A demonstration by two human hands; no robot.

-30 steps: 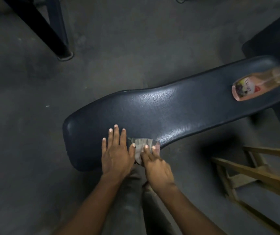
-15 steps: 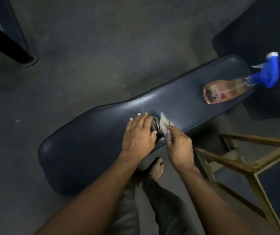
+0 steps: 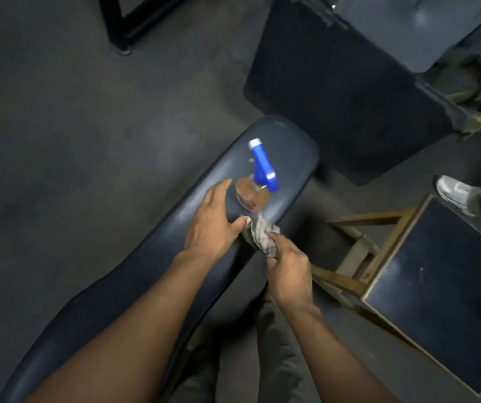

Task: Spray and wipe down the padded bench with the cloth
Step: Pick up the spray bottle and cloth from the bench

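The dark padded bench [image 3: 288,158] runs from the lower left up to the middle of the view. A spray bottle [image 3: 255,190] with pink liquid and a blue trigger head stands on the bench near its far end. My left hand [image 3: 214,221] lies flat on the pad, fingers spread, just left of the bottle, thumb touching the cloth. The grey checked cloth [image 3: 261,234] is bunched at the bench's right edge. My right hand [image 3: 288,271] is closed on the cloth's lower end, beside the bench.
A wooden-framed stool with a dark top [image 3: 437,309] stands close on the right. Another dark pad [image 3: 344,91] lies beyond the bench end. Someone's grey shoes [image 3: 454,193] show at the right edge. A black metal frame [image 3: 117,27] stands at the upper left on the concrete floor.
Both hands have slid the cloth along the bench from its near end toward the far end, up to the spray bottle. The view has turned right with them.
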